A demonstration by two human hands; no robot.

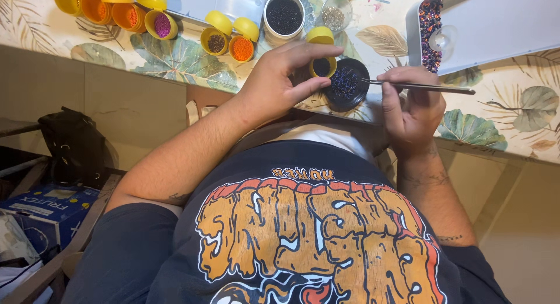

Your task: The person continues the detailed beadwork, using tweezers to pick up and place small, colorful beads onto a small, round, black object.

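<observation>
My left hand (279,81) rests at the table's near edge, its thumb and fingers pinching a small yellow capsule cup (321,64) of dark beads. Right beside it sits a round black lid (346,85) filled with dark blue and purple beads. My right hand (411,103) grips a thin metal tool (420,86), shaped like tweezers or a needle, whose tip points left into the black lid's beads.
Several yellow and orange capsule cups (227,41) of coloured beads line the leaf-patterned table (501,114). A white round jar (284,15) of black beads and a clear one (333,17) stand behind. A white tray (490,24) with mixed beads lies right. A black bag (73,143) and a blue box (49,211) are on the left.
</observation>
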